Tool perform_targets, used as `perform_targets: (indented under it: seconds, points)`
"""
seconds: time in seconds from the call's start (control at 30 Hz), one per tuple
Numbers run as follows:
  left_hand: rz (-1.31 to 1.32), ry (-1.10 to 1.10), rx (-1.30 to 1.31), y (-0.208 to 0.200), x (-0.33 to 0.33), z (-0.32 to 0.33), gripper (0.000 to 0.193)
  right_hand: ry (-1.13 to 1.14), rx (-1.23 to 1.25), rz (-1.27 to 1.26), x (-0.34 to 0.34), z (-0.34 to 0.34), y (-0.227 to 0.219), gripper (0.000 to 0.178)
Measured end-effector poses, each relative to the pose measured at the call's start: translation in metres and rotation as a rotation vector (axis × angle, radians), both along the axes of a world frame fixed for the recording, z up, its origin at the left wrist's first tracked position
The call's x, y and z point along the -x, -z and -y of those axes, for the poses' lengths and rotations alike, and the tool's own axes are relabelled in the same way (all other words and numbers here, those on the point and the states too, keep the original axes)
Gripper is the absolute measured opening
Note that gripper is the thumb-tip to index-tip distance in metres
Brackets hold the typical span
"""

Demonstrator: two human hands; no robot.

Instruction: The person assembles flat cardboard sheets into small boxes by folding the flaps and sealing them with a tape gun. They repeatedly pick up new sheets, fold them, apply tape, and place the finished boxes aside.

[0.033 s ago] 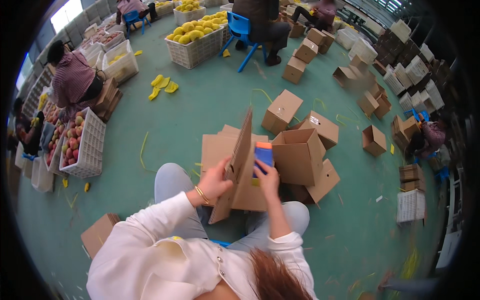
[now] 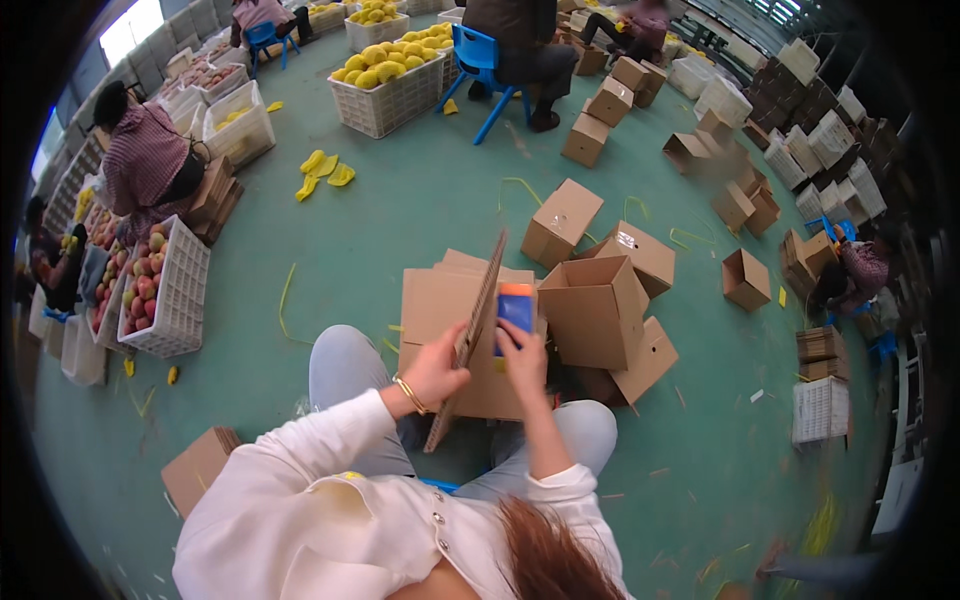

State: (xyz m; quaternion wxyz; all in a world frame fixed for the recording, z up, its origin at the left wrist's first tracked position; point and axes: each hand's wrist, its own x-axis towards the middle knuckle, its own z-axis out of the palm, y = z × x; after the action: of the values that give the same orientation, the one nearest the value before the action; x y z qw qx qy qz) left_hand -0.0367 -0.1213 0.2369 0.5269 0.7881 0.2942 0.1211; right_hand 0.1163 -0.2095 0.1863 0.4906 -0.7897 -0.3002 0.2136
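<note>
A flattened cardboard box (image 2: 474,335) stands on edge between my knees, almost edge-on to me. My left hand (image 2: 437,370) is closed on its left side, a gold bracelet on the wrist. On the other side, my right hand (image 2: 524,362) grips a blue block-like tool with an orange end (image 2: 514,312), close against the cardboard. The tool's exact kind does not show, and the cardboard hides part of it. Beneath both hands lie more flat cardboard sheets (image 2: 425,300).
To the right stand an open carton (image 2: 600,315) and several made-up boxes (image 2: 563,222). Folded cardboard (image 2: 198,465) lies at lower left. A white crate of apples (image 2: 178,285) stands left, a crate of yellow-wrapped fruit (image 2: 385,100) farther off. People sit nearby; a person occupies a blue chair (image 2: 476,55).
My right hand has shifted slightly left with the blue tool, closer to the cardboard. The flattened box has turned a little more edge-on, still in my left hand.
</note>
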Motion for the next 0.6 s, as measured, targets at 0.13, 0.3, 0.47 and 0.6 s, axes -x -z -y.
perform_targets:
  seconds: [0.13,0.3,0.47,0.6]
  points:
    - [0.097,0.080,-0.045,0.022,-0.003,0.014,0.076,0.009,-0.119,-0.088,0.020,-0.008,0.018,0.040]
    - [0.089,0.206,0.537,0.013,-0.019,-0.019,0.062,-0.042,-0.317,-0.252,0.013,-0.001,0.014,0.041]
    - [0.133,-0.106,0.657,0.030,-0.057,-0.052,0.057,-0.223,-0.113,-0.131,0.013,-0.002,-0.013,0.041]
    - [0.079,0.012,0.412,0.029,-0.066,-0.062,0.078,-0.162,-0.185,-0.337,0.017,0.009,-0.013,0.040]
